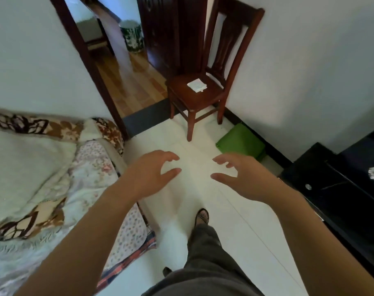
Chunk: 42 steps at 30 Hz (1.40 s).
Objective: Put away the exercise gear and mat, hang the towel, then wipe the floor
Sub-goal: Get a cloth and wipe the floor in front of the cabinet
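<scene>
The left hand and the right hand are both held out in front of the body at about the same height. Their fingers are spread and loosely curved, released, gripping nothing, with pale tiled floor showing between them.

Just past the right hand, a folded green foam-like pad, probably the exercise mat, lies on the floor against the dark skirting, beside a leg of the dark red wooden chair. It looks light and springy, so it may flop open if lifted by one layer. Taking it with both hands across the folded edge, pinching all layers together, seems safest.

On the chair seat rests a small folded white cloth, which could be the towel or the wiping cloth. It is limp and weightless, easy to lift by a pinched edge.

A bed with a floral patchwork quilt fills the left, and a glossy black cabinet the right.
</scene>
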Each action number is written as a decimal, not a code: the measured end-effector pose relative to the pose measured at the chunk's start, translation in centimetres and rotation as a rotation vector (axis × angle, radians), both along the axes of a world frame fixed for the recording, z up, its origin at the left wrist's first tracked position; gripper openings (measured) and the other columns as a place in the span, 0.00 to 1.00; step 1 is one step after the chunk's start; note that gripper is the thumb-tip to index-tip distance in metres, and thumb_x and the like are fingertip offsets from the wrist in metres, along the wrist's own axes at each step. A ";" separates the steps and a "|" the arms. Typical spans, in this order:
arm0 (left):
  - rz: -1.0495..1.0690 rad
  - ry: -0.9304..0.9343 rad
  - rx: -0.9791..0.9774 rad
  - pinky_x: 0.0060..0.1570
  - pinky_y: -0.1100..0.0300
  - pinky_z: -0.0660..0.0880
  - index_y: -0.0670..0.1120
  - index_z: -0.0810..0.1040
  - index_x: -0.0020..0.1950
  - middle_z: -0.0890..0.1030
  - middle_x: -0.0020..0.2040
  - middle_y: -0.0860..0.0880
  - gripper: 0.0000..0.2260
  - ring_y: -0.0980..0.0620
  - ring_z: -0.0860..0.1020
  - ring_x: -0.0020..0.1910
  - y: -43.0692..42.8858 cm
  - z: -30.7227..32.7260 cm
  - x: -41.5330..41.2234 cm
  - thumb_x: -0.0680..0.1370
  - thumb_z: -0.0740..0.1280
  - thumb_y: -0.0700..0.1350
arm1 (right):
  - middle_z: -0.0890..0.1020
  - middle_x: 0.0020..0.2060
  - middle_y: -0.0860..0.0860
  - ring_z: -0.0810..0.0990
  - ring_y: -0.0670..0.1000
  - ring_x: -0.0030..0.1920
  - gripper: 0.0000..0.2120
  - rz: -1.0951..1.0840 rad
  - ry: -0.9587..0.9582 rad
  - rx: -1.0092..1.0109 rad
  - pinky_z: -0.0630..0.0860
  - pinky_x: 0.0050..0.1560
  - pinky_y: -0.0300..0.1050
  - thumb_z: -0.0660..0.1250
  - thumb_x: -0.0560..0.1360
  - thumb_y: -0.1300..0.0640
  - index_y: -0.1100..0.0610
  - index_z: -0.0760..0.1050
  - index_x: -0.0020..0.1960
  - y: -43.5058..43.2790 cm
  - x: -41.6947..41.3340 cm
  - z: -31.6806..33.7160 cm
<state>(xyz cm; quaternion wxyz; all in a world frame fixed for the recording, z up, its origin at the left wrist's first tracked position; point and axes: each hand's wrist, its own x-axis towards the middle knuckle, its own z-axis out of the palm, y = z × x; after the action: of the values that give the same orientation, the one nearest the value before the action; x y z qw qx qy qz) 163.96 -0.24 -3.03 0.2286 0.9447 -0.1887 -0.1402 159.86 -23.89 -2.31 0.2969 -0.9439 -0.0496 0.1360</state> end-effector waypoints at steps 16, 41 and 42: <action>0.075 -0.055 -0.002 0.65 0.53 0.69 0.52 0.71 0.65 0.72 0.65 0.52 0.19 0.52 0.71 0.63 -7.0 -0.5 38.4 0.77 0.60 0.57 | 0.73 0.55 0.43 0.71 0.45 0.55 0.13 0.096 0.071 -0.039 0.69 0.59 0.44 0.65 0.75 0.45 0.50 0.74 0.57 -6.2 40.4 0.8; -0.318 0.012 0.184 0.61 0.50 0.72 0.49 0.66 0.70 0.69 0.68 0.50 0.21 0.50 0.70 0.65 -11.7 -14.2 93.3 0.78 0.61 0.54 | 0.75 0.61 0.50 0.74 0.50 0.60 0.20 -0.145 0.118 0.005 0.71 0.60 0.45 0.67 0.74 0.48 0.54 0.72 0.64 -8.6 90.4 -15.9; -0.329 0.005 0.205 0.61 0.50 0.72 0.49 0.65 0.70 0.69 0.68 0.50 0.22 0.51 0.69 0.66 -12.2 -15.9 94.5 0.78 0.61 0.54 | 0.75 0.62 0.50 0.74 0.50 0.61 0.20 -0.155 0.116 0.021 0.70 0.60 0.43 0.66 0.75 0.48 0.54 0.72 0.64 -9.0 91.7 -17.8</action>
<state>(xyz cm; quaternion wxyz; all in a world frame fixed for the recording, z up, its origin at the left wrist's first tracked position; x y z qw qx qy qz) 258.44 -12.43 -18.96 0.1058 0.9190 -0.3249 -0.1966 251.59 -32.84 -20.11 0.3187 -0.9323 0.0396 0.1664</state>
